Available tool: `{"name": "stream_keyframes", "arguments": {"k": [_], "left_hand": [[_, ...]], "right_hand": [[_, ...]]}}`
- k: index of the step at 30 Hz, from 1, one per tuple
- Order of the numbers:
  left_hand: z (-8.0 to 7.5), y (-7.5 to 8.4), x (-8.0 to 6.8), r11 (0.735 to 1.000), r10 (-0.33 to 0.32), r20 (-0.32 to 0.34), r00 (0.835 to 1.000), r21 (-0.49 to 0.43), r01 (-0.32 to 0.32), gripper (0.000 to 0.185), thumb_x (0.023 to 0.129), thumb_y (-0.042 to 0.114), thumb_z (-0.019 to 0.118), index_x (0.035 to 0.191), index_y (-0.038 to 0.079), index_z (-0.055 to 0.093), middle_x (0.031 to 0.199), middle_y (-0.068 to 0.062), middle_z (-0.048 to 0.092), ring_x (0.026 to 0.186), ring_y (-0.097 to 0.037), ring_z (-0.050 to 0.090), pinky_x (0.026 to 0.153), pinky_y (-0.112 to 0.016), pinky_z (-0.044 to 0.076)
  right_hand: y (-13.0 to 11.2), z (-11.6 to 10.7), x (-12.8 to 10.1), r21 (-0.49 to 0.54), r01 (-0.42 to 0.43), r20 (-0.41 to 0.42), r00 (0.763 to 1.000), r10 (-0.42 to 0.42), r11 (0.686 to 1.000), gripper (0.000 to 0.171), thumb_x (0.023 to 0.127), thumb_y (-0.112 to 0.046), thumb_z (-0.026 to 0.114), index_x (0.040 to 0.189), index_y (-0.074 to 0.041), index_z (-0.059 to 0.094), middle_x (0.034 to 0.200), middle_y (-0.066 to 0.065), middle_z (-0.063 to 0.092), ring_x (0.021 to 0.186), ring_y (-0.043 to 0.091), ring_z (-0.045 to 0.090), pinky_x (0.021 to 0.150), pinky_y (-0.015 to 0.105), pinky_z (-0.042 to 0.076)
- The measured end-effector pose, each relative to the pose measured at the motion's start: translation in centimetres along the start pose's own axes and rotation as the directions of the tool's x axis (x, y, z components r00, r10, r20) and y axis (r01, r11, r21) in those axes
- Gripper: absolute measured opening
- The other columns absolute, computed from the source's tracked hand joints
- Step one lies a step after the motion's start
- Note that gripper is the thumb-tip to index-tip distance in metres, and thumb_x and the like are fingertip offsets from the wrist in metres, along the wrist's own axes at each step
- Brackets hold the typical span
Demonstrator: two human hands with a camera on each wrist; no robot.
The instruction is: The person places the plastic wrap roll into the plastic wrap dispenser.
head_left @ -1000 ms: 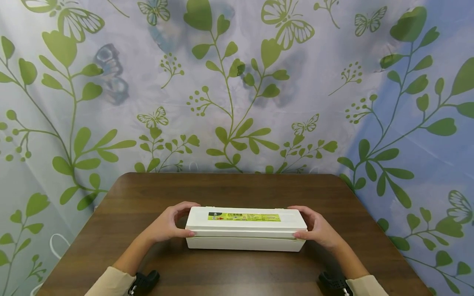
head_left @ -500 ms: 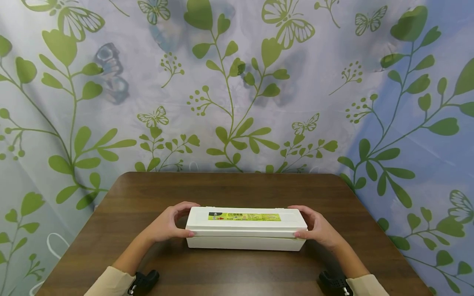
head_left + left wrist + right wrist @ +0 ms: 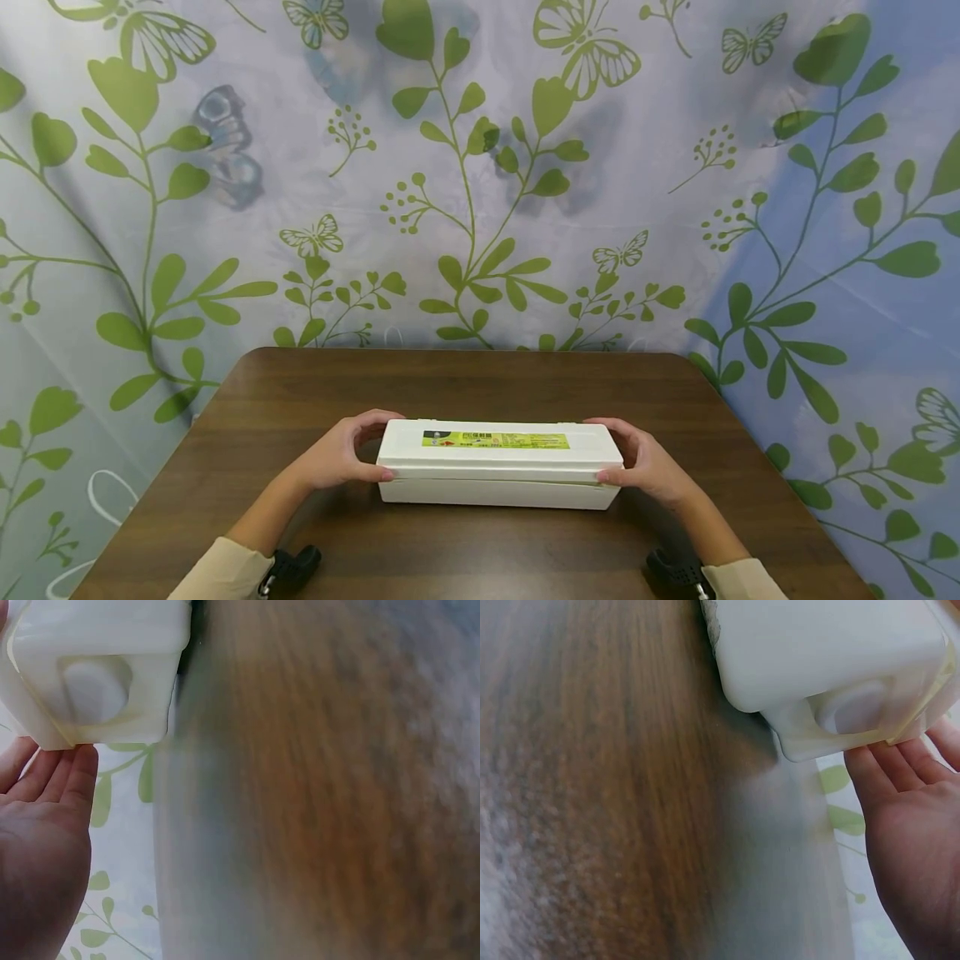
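Note:
A long white plastic box [image 3: 498,475] with a green label [image 3: 495,439] on its lid lies crosswise on the brown wooden table [image 3: 480,383]. My left hand [image 3: 347,452] grips the box's left end, thumb on the front at the lid seam and fingers arched over the back corner. My right hand [image 3: 647,465] grips the right end the same way. The left wrist view shows the box's end [image 3: 97,671] with my fingers [image 3: 56,776] against its edge. In the right wrist view the other end [image 3: 825,652] sits just above my fingers [image 3: 889,769].
A curtain [image 3: 480,183] printed with green leaves and butterflies hangs close behind the table and round both sides. Black wrist mounts [image 3: 292,568] [image 3: 675,571] sit over beige sleeves at the near edge. Bare wood lies beyond and in front of the box.

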State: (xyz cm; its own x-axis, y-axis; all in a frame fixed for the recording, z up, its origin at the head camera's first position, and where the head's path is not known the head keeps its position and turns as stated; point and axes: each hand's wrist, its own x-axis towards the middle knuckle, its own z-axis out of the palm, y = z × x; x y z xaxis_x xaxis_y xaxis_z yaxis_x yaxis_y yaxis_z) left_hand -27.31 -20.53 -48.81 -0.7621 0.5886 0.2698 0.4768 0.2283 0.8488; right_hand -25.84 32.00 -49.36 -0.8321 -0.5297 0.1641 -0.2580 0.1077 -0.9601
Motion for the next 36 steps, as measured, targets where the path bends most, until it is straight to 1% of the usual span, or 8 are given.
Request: {"name": "stream_keyframes", "arguments": {"k": [7, 11, 14, 18, 21, 26, 31, 36], "left_hand": [[0.08, 0.02, -0.05, 1.0, -0.009, 0.004, 1.0, -0.013, 0.009, 0.066, 0.08, 0.018, 0.088, 0.139, 0.013, 0.058, 0.137, -0.007, 0.063, 0.125, -0.019, 0.06, 0.109, -0.02, 0.045], [0.16, 0.11, 0.02, 1.0, -0.01, 0.009, 1.0, -0.007, 0.01, 0.066, 0.081, 0.018, 0.087, 0.139, 0.014, 0.057, 0.137, -0.006, 0.063, 0.126, -0.022, 0.06, 0.109, -0.019, 0.044], [0.2, 0.14, 0.07, 1.0, -0.007, 0.012, 1.0, 0.0, 0.007, 0.066, 0.082, 0.018, 0.087, 0.14, 0.014, 0.056, 0.138, -0.006, 0.062, 0.127, -0.023, 0.059, 0.109, -0.019, 0.043], [0.18, 0.16, 0.03, 1.0, -0.001, 0.008, 1.0, 0.014, 0.001, 0.066, 0.082, 0.019, 0.087, 0.141, 0.014, 0.056, 0.138, -0.005, 0.062, 0.126, -0.018, 0.06, 0.109, -0.019, 0.044], [0.17, 0.22, -0.03, 1.0, -0.008, 0.004, 1.0, 0.017, 0.008, 0.067, 0.082, 0.02, 0.087, 0.141, 0.014, 0.056, 0.138, -0.003, 0.062, 0.126, -0.016, 0.06, 0.109, -0.02, 0.044], [0.26, 0.42, -0.07, 1.0, -0.022, 0.003, 1.0, 0.018, 0.022, 0.067, 0.082, 0.022, 0.087, 0.141, 0.015, 0.056, 0.137, 0.001, 0.062, 0.127, -0.016, 0.059, 0.11, -0.02, 0.044], [0.26, 0.47, -0.1, 1.0, -0.019, 0.005, 1.0, 0.023, 0.019, 0.067, 0.082, 0.022, 0.087, 0.141, 0.015, 0.055, 0.137, 0.001, 0.062, 0.127, -0.015, 0.059, 0.109, -0.019, 0.043], [0.18, 0.31, -0.1, 1.0, -0.001, 0.021, 1.0, 0.01, 0.0, 0.07, 0.082, 0.02, 0.087, 0.143, 0.012, 0.053, 0.139, -0.003, 0.06, 0.127, -0.017, 0.058, 0.108, -0.02, 0.044]], "right_hand": [[-0.07, -0.03, -0.12, -0.009, 0.012, -0.001, 1.0, -0.012, 1.0, 0.073, 0.085, 0.002, 0.076, 0.148, 0.005, 0.04, 0.129, 0.009, 0.063, 0.105, 0.015, 0.066, 0.082, 0.036, 0.061], [-0.13, -0.03, -0.27, -0.02, 0.008, -0.005, 1.0, -0.008, 1.0, 0.073, 0.084, 0.003, 0.076, 0.148, 0.003, 0.042, 0.129, 0.008, 0.063, 0.106, 0.015, 0.065, 0.082, 0.036, 0.061], [-0.19, -0.1, -0.4, -0.038, 0.019, 0.02, 1.0, -0.018, 0.999, 0.079, 0.081, 0.004, 0.078, 0.149, 0.004, 0.038, 0.132, 0.009, 0.06, 0.108, 0.016, 0.064, 0.084, 0.037, 0.061], [-0.21, -0.11, -0.46, -0.077, 0.028, 0.066, 0.998, -0.022, 0.997, 0.093, 0.076, 0.003, 0.083, 0.152, 0.006, 0.029, 0.137, 0.015, 0.053, 0.112, 0.019, 0.062, 0.086, 0.038, 0.06], [-0.25, 0.06, -0.46, -0.115, 0.01, 0.066, 0.998, -0.002, 0.993, 0.098, 0.074, 0.002, 0.086, 0.153, 0.003, 0.027, 0.138, 0.016, 0.05, 0.113, 0.019, 0.061, 0.087, 0.037, 0.059], [-0.14, 0.3, -0.47, -0.147, 0.004, 0.03, 1.0, 0.0, 0.989, 0.096, 0.074, 0.002, 0.086, 0.152, 0.003, 0.03, 0.135, 0.017, 0.052, 0.111, 0.019, 0.062, 0.085, 0.037, 0.059], [0.08, 0.55, -0.53, -0.127, 0.04, 0.017, 0.999, -0.039, 0.991, 0.092, 0.074, 0.004, 0.085, 0.15, 0.004, 0.033, 0.134, 0.017, 0.053, 0.11, 0.018, 0.062, 0.083, 0.039, 0.061], [0.21, 0.73, -0.58, -0.108, 0.073, 0.017, 0.997, -0.072, 0.991, 0.088, 0.075, 0.005, 0.084, 0.149, -0.001, 0.036, 0.133, 0.016, 0.053, 0.109, 0.017, 0.062, 0.081, 0.041, 0.061]]}}
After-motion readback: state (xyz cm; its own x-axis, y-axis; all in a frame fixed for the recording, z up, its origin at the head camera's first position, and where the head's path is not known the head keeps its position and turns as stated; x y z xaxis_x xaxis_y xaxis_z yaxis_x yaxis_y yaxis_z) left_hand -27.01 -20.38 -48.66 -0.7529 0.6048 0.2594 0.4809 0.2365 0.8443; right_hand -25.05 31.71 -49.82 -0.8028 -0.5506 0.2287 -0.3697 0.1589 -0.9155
